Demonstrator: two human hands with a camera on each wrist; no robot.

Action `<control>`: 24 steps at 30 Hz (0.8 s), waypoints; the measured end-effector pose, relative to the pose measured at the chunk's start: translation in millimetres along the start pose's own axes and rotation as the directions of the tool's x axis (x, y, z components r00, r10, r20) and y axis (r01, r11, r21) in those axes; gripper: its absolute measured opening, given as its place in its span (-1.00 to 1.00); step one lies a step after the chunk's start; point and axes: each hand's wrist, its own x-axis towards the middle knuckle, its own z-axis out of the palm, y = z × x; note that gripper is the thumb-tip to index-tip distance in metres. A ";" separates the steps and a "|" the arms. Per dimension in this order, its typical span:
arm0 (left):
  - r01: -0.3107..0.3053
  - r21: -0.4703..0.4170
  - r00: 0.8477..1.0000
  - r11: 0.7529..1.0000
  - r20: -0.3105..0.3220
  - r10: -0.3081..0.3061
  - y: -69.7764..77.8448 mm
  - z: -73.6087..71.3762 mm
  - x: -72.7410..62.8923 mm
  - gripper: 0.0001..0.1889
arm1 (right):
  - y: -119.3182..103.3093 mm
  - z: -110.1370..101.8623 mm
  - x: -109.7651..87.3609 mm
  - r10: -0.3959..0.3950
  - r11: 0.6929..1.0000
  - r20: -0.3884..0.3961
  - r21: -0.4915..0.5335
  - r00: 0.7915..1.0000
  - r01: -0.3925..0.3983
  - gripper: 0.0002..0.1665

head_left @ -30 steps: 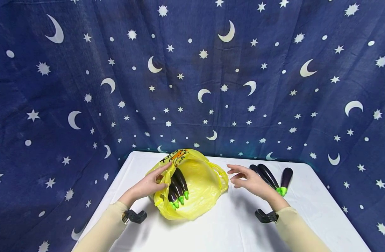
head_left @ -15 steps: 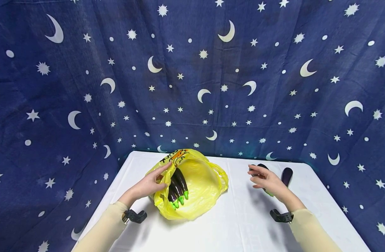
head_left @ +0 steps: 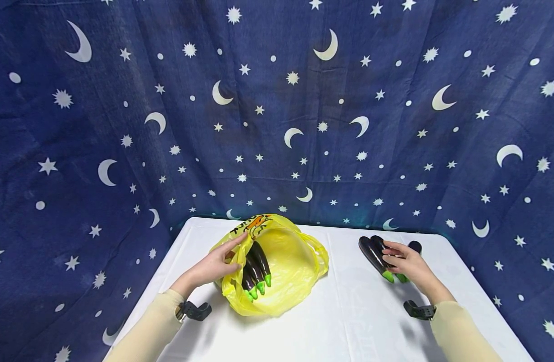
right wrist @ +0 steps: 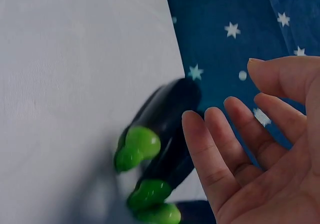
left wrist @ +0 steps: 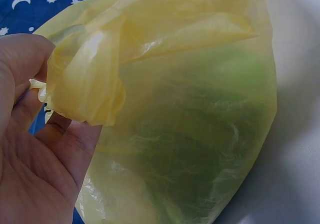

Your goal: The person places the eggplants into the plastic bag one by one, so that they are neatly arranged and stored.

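Note:
At the left of the table a yellow plastic bag lies on its side, its mouth facing me. Inside it rest several dark purple eggplants with green caps. My left hand pinches the bag's left rim; in the left wrist view the bunched plastic sits between thumb and fingers. On the right, my right hand hovers over a group of eggplants and partly hides them. Its fingers are relaxed and hold nothing; in the right wrist view the eggplants lie just beyond the fingertips.
A white cloth covers the table. Behind it and at the sides hangs a dark blue curtain with moons and stars. Each wrist wears a black strap with a camera mount.
My right hand has moved right, from beside the bag to above the eggplants on the table. The left hand and the bag have stayed in place.

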 end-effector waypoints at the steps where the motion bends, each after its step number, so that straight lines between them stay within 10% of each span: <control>1: -0.001 -0.001 1.000 1.000 0.000 0.001 0.2 0.0 -0.1 -0.12 | 1.9 -2.4 -0.8 0.001 1.000 -0.003 -0.013 1.000 -0.001 -0.16; 24: 0.007 0.003 1.000 1.000 -0.004 -0.007 0.1 -1.3 -0.5 -0.12 | 40.3 -42.4 4.0 0.188 0.977 -0.277 -0.048 0.942 -0.209 -0.20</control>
